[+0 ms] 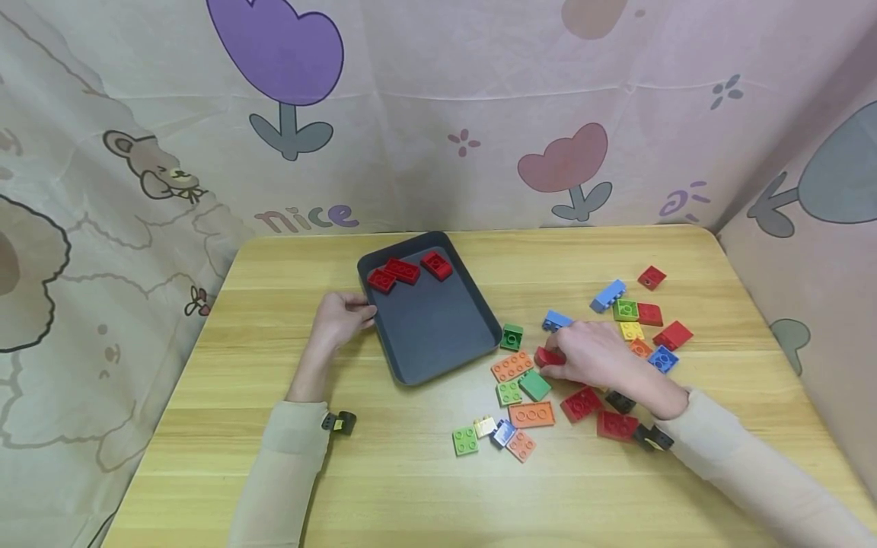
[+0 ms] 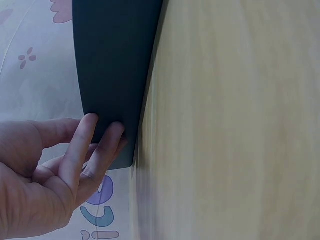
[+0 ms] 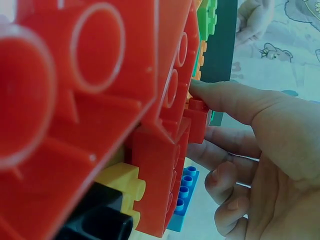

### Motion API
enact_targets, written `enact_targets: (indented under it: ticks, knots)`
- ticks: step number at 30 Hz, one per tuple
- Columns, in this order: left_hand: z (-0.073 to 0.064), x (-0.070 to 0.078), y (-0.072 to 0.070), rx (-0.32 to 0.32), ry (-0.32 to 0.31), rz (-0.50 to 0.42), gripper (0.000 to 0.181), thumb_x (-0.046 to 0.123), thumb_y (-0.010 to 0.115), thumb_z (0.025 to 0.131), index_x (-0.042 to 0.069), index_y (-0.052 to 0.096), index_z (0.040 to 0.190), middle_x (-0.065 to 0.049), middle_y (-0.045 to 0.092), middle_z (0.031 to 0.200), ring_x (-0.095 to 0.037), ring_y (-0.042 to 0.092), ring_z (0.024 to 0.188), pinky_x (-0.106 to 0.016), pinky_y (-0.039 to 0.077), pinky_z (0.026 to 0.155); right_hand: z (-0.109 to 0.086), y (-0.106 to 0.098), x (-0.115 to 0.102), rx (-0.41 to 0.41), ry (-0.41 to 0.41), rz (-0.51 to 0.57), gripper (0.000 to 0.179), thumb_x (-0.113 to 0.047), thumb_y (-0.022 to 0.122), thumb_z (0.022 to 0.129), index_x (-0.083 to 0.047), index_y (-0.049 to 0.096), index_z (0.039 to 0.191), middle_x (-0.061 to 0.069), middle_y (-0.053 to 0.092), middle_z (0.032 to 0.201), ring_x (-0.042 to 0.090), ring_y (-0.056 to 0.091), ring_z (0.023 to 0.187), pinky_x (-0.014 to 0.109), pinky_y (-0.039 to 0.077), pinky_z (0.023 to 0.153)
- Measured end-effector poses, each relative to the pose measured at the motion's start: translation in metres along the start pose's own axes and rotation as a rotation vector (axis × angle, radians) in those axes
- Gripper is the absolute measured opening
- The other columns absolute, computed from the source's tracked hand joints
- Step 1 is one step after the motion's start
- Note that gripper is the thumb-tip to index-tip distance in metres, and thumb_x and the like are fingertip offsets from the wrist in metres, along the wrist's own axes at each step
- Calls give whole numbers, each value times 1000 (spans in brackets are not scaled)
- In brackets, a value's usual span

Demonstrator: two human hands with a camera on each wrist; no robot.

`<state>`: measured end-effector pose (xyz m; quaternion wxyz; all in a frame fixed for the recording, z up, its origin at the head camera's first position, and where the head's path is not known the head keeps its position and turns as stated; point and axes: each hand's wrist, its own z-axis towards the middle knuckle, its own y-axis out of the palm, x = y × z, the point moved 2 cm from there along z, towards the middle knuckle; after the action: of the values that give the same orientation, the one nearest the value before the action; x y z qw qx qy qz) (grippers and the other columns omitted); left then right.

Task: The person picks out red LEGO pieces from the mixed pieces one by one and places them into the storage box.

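Note:
A dark grey tray [image 1: 438, 327] lies at an angle, with three red bricks [image 1: 402, 271] near its far end. My left hand [image 1: 339, 318] holds the tray's left edge; in the left wrist view, fingertips [image 2: 90, 120] lie against its outer wall. On the right, my right hand [image 1: 592, 354] pinches a small red brick [image 1: 546, 358] between thumb and fingers, low over the scattered bricks. The same red brick [image 3: 197, 120] shows at the fingertips in the right wrist view. Close by are an orange brick [image 1: 512, 367], a green brick [image 1: 534, 385] and a blue brick [image 1: 556, 320].
More red bricks [image 1: 581, 404] lie under the right forearm, beside a black brick [image 1: 620, 402]. Several mixed bricks spread to the right, including a red one [image 1: 652, 277] farthest back. Nearer the front are a light green brick [image 1: 465, 441] and others. A printed curtain [image 1: 425, 152] backs the table.

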<state>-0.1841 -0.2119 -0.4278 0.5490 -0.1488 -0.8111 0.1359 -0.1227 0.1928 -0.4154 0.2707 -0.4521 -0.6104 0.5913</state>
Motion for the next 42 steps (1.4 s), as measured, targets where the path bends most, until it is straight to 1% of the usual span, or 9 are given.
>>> enact_targets:
  ticks: [10,21,27,34,39,42]
  knots:
    - [2,0,0,-2,11,7,41,2,65,102,-17,58,138,-36,64,133,-7,72,86,-15,66,79,1,1,0,0,-13,7,26,-41,90,83,-21,75,75,-10,43,54,8,36,50,18,21,44]
    - [3,0,0,-2,7,14,41,3,65,102,-16,59,138,-36,65,134,-6,72,85,-14,65,78,1,0,0,1,-16,7,25,-39,90,84,-22,74,74,-10,43,54,7,36,50,18,21,44]
    - [1,1,0,-9,0,13,42,3,65,103,-16,58,139,-36,65,134,-8,73,87,-14,65,79,1,-1,0,3,-21,1,27,-39,89,84,-22,72,72,-10,43,53,7,36,50,17,21,44]
    - [1,1,0,-11,4,29,42,3,65,103,-16,58,139,-36,65,133,-10,74,90,-15,66,79,1,-7,-1,25,-35,-17,29,-39,90,84,-22,70,72,-9,40,53,7,33,49,17,18,44]
    - [0,2,-1,-8,7,37,41,4,65,103,-16,59,139,-35,66,133,-12,75,91,-17,66,81,0,-14,-1,40,-44,-13,23,-35,89,86,-20,75,77,-9,40,53,7,34,49,16,19,44]
    - [0,2,0,-6,7,36,40,4,65,103,-16,59,138,-35,66,133,-13,75,92,-18,67,82,1,-19,-2,46,-45,-18,23,-34,88,86,-20,73,75,-8,39,53,7,34,49,16,21,44]
